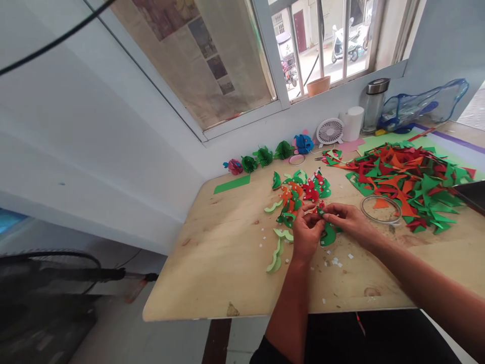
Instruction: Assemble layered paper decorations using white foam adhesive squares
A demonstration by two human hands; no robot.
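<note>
My left hand (307, 233) and my right hand (347, 218) meet over the wooden table, fingers pinched on a small dark green paper piece (321, 213) between them. Just below the fingertips lies a larger curved green piece (329, 235). Around and behind my hands are cut paper shapes with small white squares on them: orange ones (291, 193), red ones (310, 191) and green ones (325, 188). Pale green wavy strips (276, 257) lie left of my left hand. Small white squares (335, 261) are scattered in front of my hands.
A large heap of red, orange and green scraps (413, 177) covers the right side, beside a tape ring (381, 209). Folded paper figures (264, 155), a small fan (329, 132), a white roll (353, 123) and a glass bottle (375, 106) stand along the wall.
</note>
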